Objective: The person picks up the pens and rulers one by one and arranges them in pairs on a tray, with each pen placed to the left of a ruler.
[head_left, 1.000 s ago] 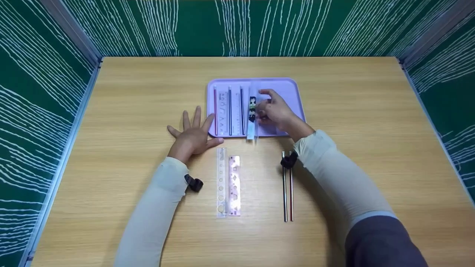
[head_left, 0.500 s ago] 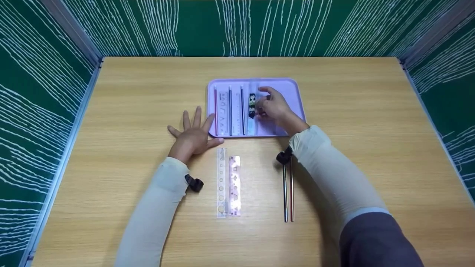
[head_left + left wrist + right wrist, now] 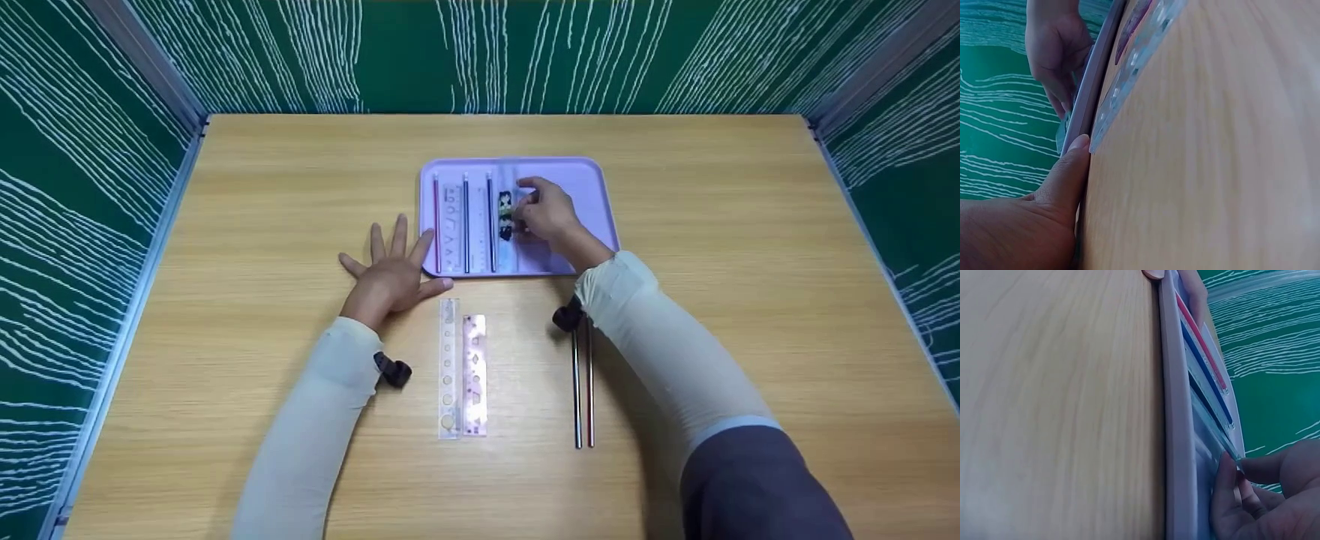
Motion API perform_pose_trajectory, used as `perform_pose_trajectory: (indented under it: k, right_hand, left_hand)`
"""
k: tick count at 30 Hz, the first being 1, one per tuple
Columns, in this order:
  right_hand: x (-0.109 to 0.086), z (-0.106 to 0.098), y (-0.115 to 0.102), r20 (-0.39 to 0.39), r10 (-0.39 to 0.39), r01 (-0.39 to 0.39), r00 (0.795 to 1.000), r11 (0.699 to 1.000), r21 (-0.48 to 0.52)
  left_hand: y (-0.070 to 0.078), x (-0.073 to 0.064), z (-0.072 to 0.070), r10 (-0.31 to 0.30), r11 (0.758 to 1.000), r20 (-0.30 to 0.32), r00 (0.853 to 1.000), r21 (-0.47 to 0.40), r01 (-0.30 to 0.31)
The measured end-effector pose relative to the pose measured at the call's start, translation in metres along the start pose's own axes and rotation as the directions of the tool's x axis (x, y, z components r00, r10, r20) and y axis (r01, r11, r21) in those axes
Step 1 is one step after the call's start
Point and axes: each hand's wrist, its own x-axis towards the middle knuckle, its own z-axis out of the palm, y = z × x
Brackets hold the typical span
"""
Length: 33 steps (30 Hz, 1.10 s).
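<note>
Inside the purple tray (image 3: 574, 169), right of three pencils (image 3: 491, 223), the patterned ruler (image 3: 505, 214) is running lengthwise, near edge to far. Right hand (image 3: 551, 215), nearly closed, is pinching its right side; left hand (image 3: 388, 283) is lying spread wide at the tray's near-left corner.

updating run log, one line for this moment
right hand: pinches patterned strip at tray; left hand: touches tray; clear ruler, pink ruler: on table
</note>
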Motion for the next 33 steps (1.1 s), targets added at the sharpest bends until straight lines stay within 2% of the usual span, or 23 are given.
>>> perform_pose_trajectory:
  k: [4, 9, 12, 18, 20, 28, 33]
  right_hand:
    - [0.000, 0.003, -0.002, -0.044, -0.023, 0.017, 0.999, 0.993, -0.120]
    - [0.000, 0.006, -0.005, -0.089, -0.051, 0.026, 0.995, 0.966, -0.255]
    - [0.000, 0.009, -0.008, -0.098, -0.070, 0.035, 0.993, 0.944, -0.327]
    - [-0.001, 0.011, -0.012, -0.095, -0.115, 0.057, 0.989, 0.879, -0.473]
    - [-0.001, 0.011, -0.011, -0.092, -0.121, 0.060, 0.988, 0.868, -0.492]
    - [-0.001, 0.009, -0.006, -0.079, -0.185, 0.122, 0.980, 0.859, -0.498]
    - [-0.002, 0.007, -0.002, -0.075, -0.187, 0.130, 0.980, 0.873, -0.471]
  left_hand:
    - [0.001, 0.000, 0.000, 0.000, 1.000, -0.005, 1.000, -0.005, 0.000]
    - [0.002, 0.001, 0.000, 0.000, 1.000, -0.003, 1.000, -0.008, 0.000]
    - [0.002, 0.001, -0.001, -0.005, 1.000, -0.002, 1.000, -0.005, 0.005]
    - [0.003, 0.000, -0.001, -0.008, 1.000, 0.000, 1.000, -0.007, 0.008]
    - [0.003, 0.000, -0.001, -0.007, 1.000, 0.002, 1.000, -0.008, 0.007]
    - [0.001, 0.000, 0.000, 0.003, 1.000, 0.000, 1.000, -0.002, -0.003]
    - [0.001, 0.000, 0.000, 0.004, 1.000, 0.006, 1.000, -0.009, -0.004]
